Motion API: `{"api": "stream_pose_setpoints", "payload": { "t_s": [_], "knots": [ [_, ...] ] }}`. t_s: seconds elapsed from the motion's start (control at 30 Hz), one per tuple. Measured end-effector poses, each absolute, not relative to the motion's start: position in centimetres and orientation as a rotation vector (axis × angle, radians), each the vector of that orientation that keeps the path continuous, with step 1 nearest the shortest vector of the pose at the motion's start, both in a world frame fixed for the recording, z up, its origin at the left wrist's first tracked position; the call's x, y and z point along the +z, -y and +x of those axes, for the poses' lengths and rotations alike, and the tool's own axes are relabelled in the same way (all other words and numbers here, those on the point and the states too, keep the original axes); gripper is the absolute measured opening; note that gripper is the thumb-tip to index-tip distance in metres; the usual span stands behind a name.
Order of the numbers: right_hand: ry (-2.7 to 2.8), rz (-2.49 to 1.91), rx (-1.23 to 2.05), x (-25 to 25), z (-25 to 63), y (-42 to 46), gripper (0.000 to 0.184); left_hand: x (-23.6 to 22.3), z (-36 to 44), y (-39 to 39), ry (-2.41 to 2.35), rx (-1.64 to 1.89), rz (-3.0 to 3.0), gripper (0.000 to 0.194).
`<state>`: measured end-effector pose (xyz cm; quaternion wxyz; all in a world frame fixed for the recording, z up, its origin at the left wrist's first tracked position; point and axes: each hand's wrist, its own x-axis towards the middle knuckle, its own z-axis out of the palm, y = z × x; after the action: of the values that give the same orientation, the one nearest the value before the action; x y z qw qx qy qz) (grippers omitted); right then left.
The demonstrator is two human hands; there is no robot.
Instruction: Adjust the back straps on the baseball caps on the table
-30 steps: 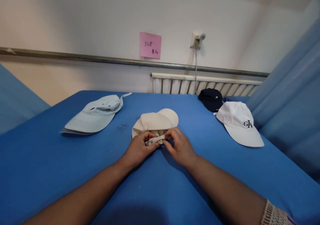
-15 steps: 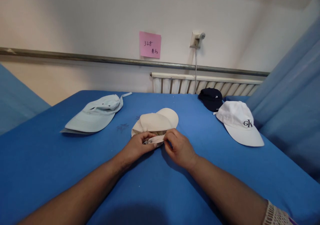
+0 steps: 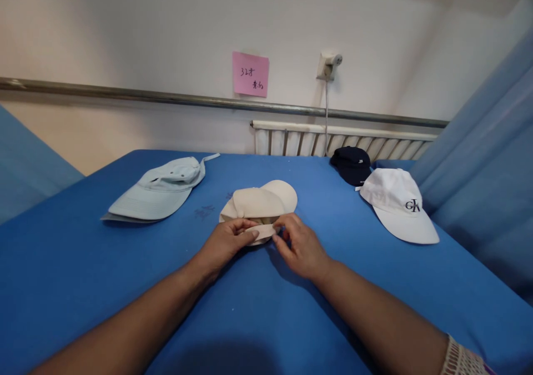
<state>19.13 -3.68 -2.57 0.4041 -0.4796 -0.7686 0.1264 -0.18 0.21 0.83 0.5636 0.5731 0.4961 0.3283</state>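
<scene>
A beige baseball cap (image 3: 258,202) lies on the blue-covered table with its brim pointing away to the right and its back opening toward me. Across that opening runs the cap's adjusting strap (image 3: 263,232). My left hand (image 3: 227,244) pinches the strap's left part between thumb and fingers, the thumb lying on top. At the strap's right end, my right hand (image 3: 300,247) has its thumb and index finger closed on the strap. The fastening itself is too small to make out.
A pale blue cap (image 3: 160,189) lies at the left. Toward the right are a dark navy cap (image 3: 352,164) and a white cap (image 3: 395,203) with black letters. Behind the blue table cover (image 3: 233,319) stand a radiator (image 3: 308,139) and a metal rail (image 3: 187,100). Blue curtains (image 3: 491,158) hang at both sides.
My left thumb has shifted up onto the strap, covering the small metal fastener that showed before. The right fingers have moved slightly at the strap's end; the cap stays in place.
</scene>
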Motion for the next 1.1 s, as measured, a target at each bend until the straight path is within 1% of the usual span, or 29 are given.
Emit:
{"api": "stream_pose_setpoints", "payload": {
  "t_s": [0.2,0.3,0.43,0.53,0.7,1.1],
  "knots": [
    [1.927,-1.091,0.468,-3.3,19.7,2.7,0.018,0.6,-0.4,-0.2,-1.194,0.733,1.55,0.035],
    [1.953,-1.1,0.538,-3.5,19.9,2.5,0.017,0.5,-0.5,-0.4,-1.195,0.736,1.563,0.034],
    [1.9,-1.145,0.628,-3.6,19.9,2.4,0.008,0.5,-0.6,-0.6,-1.189,0.723,1.58,0.034],
    [1.822,-1.181,0.685,-3.7,19.7,2.2,0.011,0.6,-0.5,-0.5,-1.19,0.714,1.639,0.032],
    [1.789,-1.239,0.653,-4.2,19.3,2.2,0.013,0.8,-0.4,0.1,-1.19,0.685,1.803,0.025],
    [1.899,-1.235,0.558,-4.0,19.3,2.5,0.012,0.6,-0.7,-0.2,-1.127,0.654,1.867,0.024]
  ]
}}
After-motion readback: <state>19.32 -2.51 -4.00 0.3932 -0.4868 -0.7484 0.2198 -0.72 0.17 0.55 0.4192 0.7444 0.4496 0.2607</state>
